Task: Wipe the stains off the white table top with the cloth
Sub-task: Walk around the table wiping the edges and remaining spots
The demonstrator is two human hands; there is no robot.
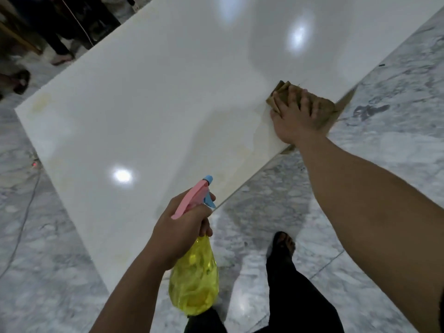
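The right hand (296, 116) is lying flat on a brown cloth (319, 102), its fingers spread and pressing the cloth onto the white table top (156, 92) right at the table's near-right edge. The hand is covering much of the cloth, so only its folded far corner and right side are showing; the picture is blurred there and the fingertips are hard to make out. The left hand (179, 233) is gripping the neck of a spray bottle (194, 277), fingers curled round it below the pink and blue trigger head; the yellow body is hanging under the hand, over the marble floor (384, 92) beside the table's near corner. Faint yellowish stains (249, 138) are showing on the table just left of the right hand, and paler ones toward the far-left corner. The person's dark trouser leg and one foot (283, 243) are showing below. Dark legs of bystanders are being cut off at the upper left.
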